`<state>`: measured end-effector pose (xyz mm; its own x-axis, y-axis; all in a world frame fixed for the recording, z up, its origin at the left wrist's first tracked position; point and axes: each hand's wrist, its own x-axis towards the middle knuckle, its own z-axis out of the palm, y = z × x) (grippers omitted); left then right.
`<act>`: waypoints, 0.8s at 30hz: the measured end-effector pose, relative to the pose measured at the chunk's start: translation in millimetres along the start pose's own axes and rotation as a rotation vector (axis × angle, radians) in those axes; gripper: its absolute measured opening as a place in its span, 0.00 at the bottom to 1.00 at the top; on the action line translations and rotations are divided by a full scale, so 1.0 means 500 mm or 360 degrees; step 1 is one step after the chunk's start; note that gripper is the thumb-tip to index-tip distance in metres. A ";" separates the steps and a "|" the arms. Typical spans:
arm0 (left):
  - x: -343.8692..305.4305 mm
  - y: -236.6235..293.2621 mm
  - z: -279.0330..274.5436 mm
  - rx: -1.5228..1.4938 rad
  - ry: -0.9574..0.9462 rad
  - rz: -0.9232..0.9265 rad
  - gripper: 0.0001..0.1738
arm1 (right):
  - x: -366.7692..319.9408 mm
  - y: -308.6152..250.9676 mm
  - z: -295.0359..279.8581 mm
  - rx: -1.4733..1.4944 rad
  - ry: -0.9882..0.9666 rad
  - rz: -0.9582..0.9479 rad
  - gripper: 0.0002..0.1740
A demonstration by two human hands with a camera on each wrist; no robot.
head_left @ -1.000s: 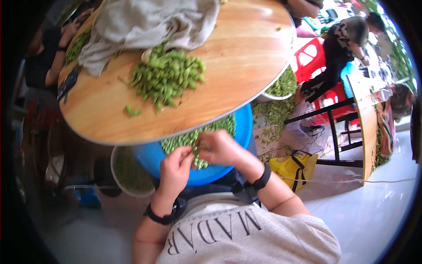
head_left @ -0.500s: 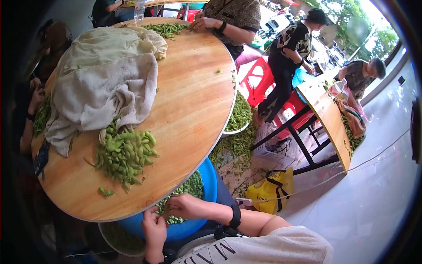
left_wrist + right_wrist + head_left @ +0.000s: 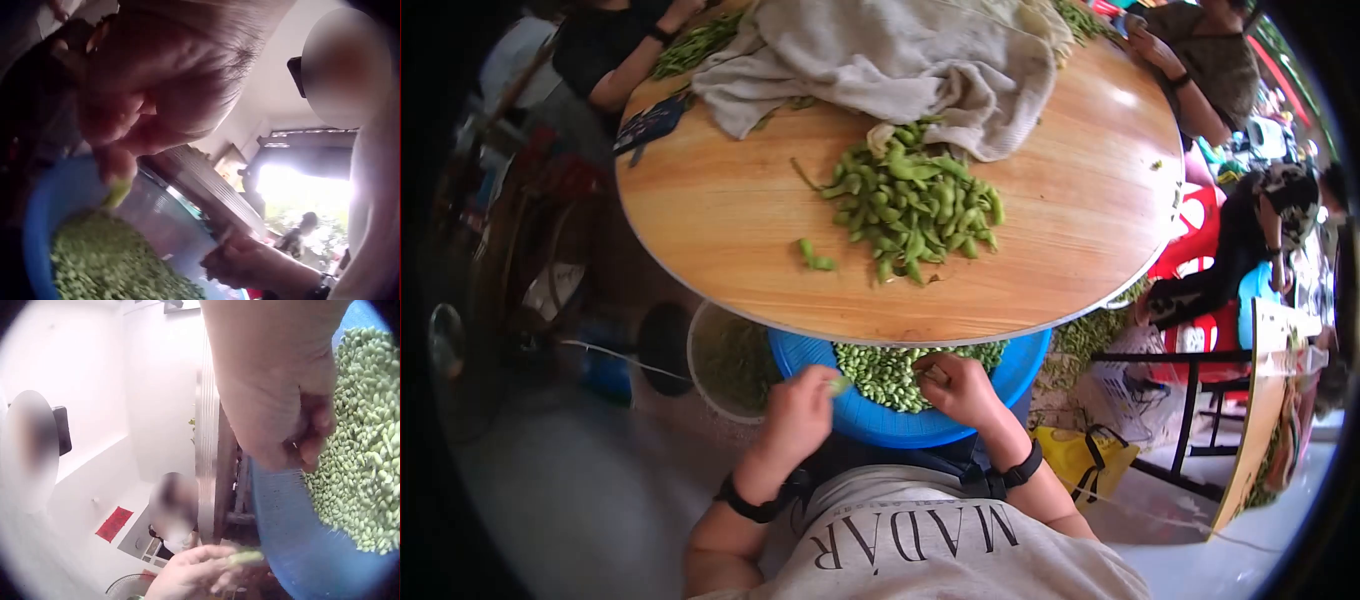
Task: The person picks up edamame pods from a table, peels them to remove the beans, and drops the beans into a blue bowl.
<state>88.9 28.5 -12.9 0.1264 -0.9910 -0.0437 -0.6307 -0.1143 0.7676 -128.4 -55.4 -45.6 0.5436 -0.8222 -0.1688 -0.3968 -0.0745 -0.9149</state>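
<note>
My left hand [image 3: 795,415] pinches a green soybean pod [image 3: 838,384] between thumb and fingertips at the left rim of the blue basin [image 3: 910,432]. The same pod [image 3: 116,192] pokes out below the fingertips in the left wrist view. Shelled green soybeans [image 3: 880,375] are heaped in the basin, partly hidden by the table edge. Over their right part is my right hand [image 3: 960,390], apart from the left. Its fingers [image 3: 312,447] are curled inward close above the beans, and nothing shows between them.
A round wooden table [image 3: 730,250] overhangs the basin, bearing a pile of unshelled pods [image 3: 915,210] and a grey cloth [image 3: 870,60]. Left of the basin stands a pale bucket [image 3: 725,370]. A yellow bag [image 3: 1080,460] lies at the right. Other people sit around.
My hands were together at the fingertips over the basin; now they have parted, the left holding the pod at the left. The head view swung aside and came back.
</note>
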 end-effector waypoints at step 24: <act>0.169 0.143 -0.078 -0.0742 0.0167 -0.0238 0.08 | -0.034 -0.141 -0.095 0.0784 -0.0299 0.0112 0.13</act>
<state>84.2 -60.8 63.4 0.2806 -0.9511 -0.1289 -0.1933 -0.1875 0.9630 -144.9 -62.8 39.2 0.6693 -0.6970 -0.2572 -0.0669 0.2883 -0.9552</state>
